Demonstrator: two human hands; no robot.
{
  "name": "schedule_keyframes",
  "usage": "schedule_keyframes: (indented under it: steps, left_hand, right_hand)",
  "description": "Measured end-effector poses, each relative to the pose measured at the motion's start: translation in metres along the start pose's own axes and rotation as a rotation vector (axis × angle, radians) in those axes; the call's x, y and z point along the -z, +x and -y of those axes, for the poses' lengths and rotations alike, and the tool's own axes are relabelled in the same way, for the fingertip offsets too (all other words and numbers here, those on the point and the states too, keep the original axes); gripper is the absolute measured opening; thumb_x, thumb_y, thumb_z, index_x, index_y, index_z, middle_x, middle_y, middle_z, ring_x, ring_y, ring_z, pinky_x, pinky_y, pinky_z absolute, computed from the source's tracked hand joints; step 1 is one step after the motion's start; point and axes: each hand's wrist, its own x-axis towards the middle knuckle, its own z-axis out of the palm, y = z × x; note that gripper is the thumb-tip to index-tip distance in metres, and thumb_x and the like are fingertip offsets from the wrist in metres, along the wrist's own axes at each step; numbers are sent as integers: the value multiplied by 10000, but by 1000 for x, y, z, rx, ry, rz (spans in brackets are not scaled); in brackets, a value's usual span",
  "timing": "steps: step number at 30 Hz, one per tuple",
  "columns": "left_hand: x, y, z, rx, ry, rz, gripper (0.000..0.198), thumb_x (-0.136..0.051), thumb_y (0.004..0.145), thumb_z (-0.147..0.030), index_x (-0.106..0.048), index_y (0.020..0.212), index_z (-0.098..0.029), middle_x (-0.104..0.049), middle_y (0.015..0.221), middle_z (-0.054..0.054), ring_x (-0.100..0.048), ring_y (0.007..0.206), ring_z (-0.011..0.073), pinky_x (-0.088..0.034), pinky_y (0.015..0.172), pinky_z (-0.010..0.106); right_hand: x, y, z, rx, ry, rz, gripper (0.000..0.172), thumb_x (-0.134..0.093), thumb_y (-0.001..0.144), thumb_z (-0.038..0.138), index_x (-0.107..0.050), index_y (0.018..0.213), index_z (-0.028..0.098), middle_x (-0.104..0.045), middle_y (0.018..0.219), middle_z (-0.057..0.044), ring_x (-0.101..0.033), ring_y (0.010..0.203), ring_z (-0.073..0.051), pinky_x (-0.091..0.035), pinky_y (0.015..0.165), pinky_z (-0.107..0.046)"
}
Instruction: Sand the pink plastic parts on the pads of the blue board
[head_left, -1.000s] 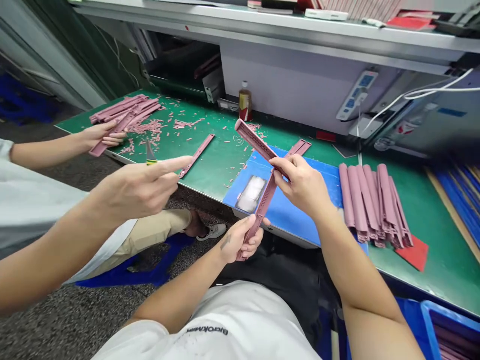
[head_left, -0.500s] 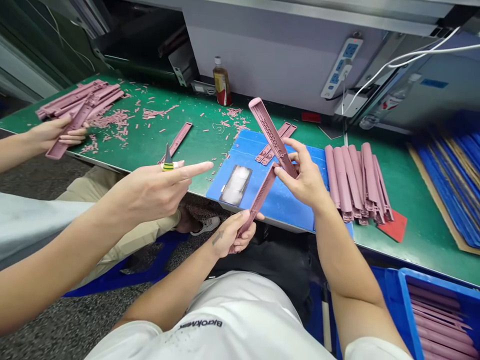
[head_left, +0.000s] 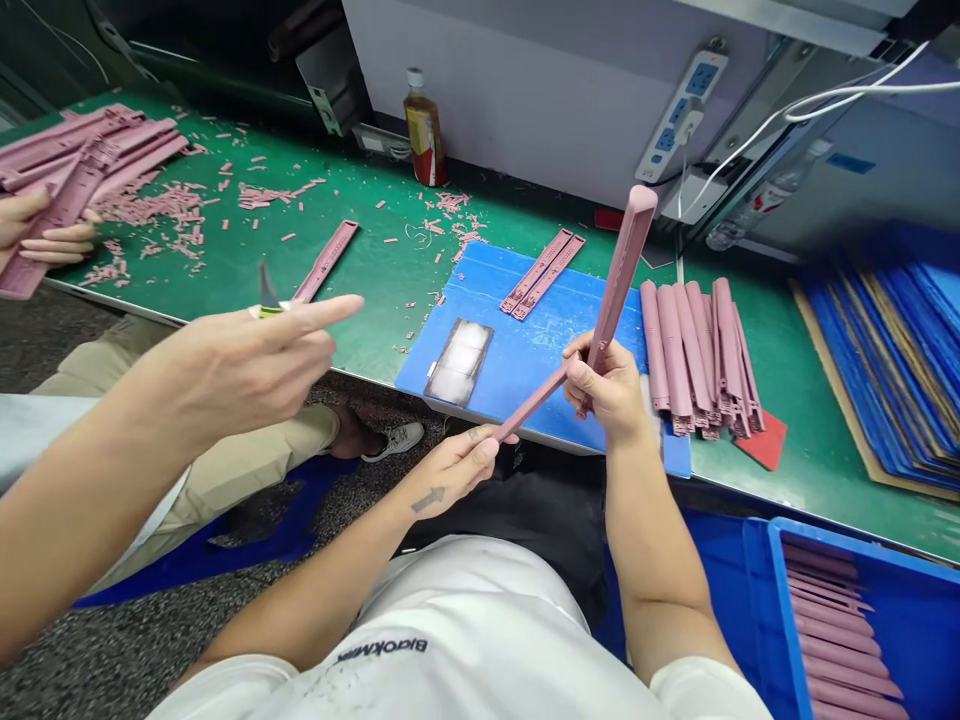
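Holding up a thick pink strip point(head_left: 624, 262), long, matte and rounded at the top end. Standing steeply, leaning rightward toward the top, and showing small marks, too fine to make out, near the lower part. Holding also a thin pink strip point(head_left: 534, 401), straight and appearing nearly edge-on. Slanting down leftward, crossing in view the near edge of a blue mat point(head_left: 536, 350). Reaching at the upper end the thick one's lower part, leaving contact there unclear.

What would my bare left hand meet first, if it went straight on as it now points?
Probably your bare right hand, toward which the narrow pink plastic strip runs, though depth is unclear.
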Motion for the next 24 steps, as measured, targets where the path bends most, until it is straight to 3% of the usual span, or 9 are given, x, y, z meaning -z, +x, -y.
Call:
schedule_keyframes:
  steps: [3, 5, 9, 12, 15, 18, 22, 24]
  left_hand:
    - [4, -2, 2, 14, 97, -5, 532, -615, 1114, -727, -838, 1315, -288, -455, 661, -10, -357, 498, 123, -287, 439, 241]
    - [7, -4, 4, -34, 232, -54, 581, -592, 1128, -716, -823, 1387, -250, -569, 690, 3, -481, 536, 147, -396, 483, 259]
    - [14, -6, 4, -252, 718, -274, 555, -600, 1152, -624, -797, 1481, -222, -859, 1110, 77, -813, 931, 246, -643, 834, 319]
    - [21, -7, 1, -463, 1000, -390, 499, -605, 1179, -575, -809, 1449, -209, -872, 1275, 107, -856, 1080, 264, -654, 937, 313]
    - [25, -7, -2, -625, 1165, -444, 454, -621, 1196, -532, -816, 1412, -183, -884, 1105, 91, -845, 904, 219, -630, 826, 279]
    - [26, -6, -7, -687, 1267, -493, 395, -642, 1195, -489, -830, 1393, -202, -851, 932, 56, -798, 788, 200, -585, 767, 280]
    - [24, -3, -12, -759, 1310, -544, 284, -703, 1168, -404, -858, 1334, -234, -848, 913, 56, -777, 785, 219, -539, 763, 315]
    - [25, -2, -14, -772, 1321, -574, 250, -717, 1159, -383, -873, 1310, -259, -853, 923, 60, -764, 779, 223, -517, 755, 328]
  right_hand:
    - [1, -3, -8, -3, 67, -23, 492, -1005, 845, 607, -712, 966, 231, -495, 585, 101, -411, 398, -79, -366, 345, -220]
    - [2, -6, -11, 0, 85, -54, 504, -1000, 838, 630, -737, 986, 227, -521, 602, 85, -432, 411, -87, -359, 344, -223]
    - [0, -15, -13, 11, 60, -73, 505, -967, 875, 633, -786, 1107, 222, -567, 616, 70, -451, 400, -93, -358, 351, -231]
    - [-2, -22, -14, 21, 34, -90, 474, -963, 889, 595, -802, 1115, 211, -502, 553, 96, -430, 376, -88, -362, 361, -226]
    - [-4, -28, -14, 25, 5, -153, 514, -955, 877, 627, -801, 1119, 200, -492, 532, 99, -445, 366, -95, -349, 353, -223]
    - [-6, -33, -15, 47, 5, -179, 521, -932, 875, 669, -797, 1066, 203, -500, 521, 91, -467, 351, -108, -329, 326, -223]
    - [-6, -40, -16, 62, -7, -242, 493, -935, 856, 665, -766, 951, 211, -651, 681, 30, -521, 380, -102, -345, 316, -231]
    - [-6, -45, -17, 39, -44, -273, 479, -931, 868, 649, -765, 967, 210, -645, 662, 34, -543, 402, -109, -381, 342, -232]
